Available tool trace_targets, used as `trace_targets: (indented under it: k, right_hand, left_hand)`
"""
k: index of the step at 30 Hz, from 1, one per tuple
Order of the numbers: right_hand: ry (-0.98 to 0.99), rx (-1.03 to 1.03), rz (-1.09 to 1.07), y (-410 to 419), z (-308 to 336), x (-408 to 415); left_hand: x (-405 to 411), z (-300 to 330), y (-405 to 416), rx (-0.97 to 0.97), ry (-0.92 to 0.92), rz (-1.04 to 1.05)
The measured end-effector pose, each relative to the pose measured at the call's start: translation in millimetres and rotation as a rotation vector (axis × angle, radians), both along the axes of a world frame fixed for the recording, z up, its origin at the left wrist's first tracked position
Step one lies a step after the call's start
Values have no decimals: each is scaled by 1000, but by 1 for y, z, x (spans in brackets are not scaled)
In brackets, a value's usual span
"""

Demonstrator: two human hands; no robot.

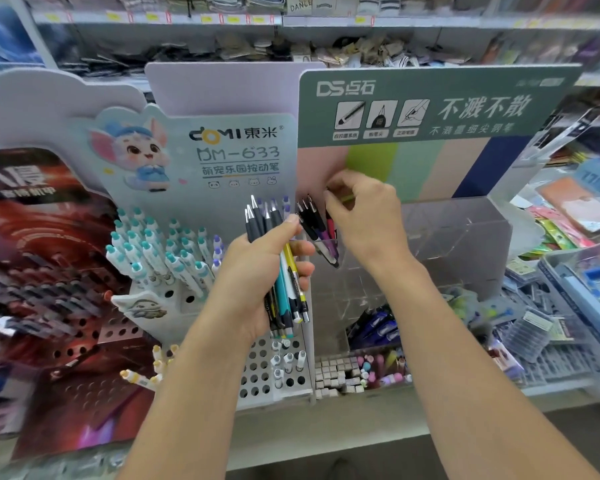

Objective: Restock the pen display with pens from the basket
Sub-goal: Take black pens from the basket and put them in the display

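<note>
Left hand: fingers curled round a bundle of pens, held upright in front of the displays; thumb across the barrels near the top.
Bundle: black, teal, white and yellow barrels, silver tips pointing up, lower ends sticking out below the palm.
Right hand: raised over the back left corner of the clear bin, fingertips pinched on a thin pen; only a short yellow-green stretch of it shows, so its full length cannot be told.
Clear bin: acrylic box with dividers, under the green header and its coloured stripes; most compartments show no pens.
Pens in bin: a few black, purple and red ones leaning in the back left compartment, just below the right hand and just right of the bundle.
White display: perforated stand left of the bin, cartoon mouse on its card; teal-capped pens fill its upper rows, many lower holes open.
Red display: far left, dark perforated stand, blurred.
Front tray: small erasers and pastel pieces below the clear bin.
Shelf: carries all the displays; packaged stationery piled at the right.
Basket: not in view.
</note>
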State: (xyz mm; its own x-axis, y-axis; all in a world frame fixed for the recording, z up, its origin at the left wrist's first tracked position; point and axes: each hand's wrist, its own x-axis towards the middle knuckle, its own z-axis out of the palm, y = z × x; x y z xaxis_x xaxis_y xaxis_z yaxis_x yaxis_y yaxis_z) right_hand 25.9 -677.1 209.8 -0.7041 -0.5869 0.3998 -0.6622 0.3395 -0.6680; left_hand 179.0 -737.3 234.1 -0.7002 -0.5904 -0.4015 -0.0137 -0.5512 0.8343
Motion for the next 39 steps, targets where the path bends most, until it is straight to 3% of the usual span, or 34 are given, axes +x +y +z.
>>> trace_targets:
  k: [7,12,16,19,21,23,25,29,34,39]
  right_hand:
    - [-156,-3,-32,-5,-1,1]
    - [-164,31,-27,-6,-4,3]
    - [-125,-106,-116,10,6,9]
    - [-393,-255,-84,27,18,17]
    - [-668,-182,52,37,25,25]
    - [-805,-23,184,44,26,32]
    - [-902,-13,262,47,22,37]
    - [-1010,-140,150,46,14,37]
    - [-1111,-143,206,42,14,37]
    - [-1192,-346,168,34,23,38]
  left_hand:
    - [1,1,0,1,-10,11]
    - [0,3,1,-5,-15,19]
    - [0,3,0,-18,-34,9]
    - [-1,2,1,-19,-28,-16]
    - [-3,0,1,-37,-36,-50]
    - [-6,-2,4,-60,-62,-94]
    - [-9,-4,9,-86,-98,-137]
    - [-12,-6,13,-103,-107,-173]
    - [-14,-4,9,-171,-119,-231]
    - [-16,1,13,43,-37,-151]
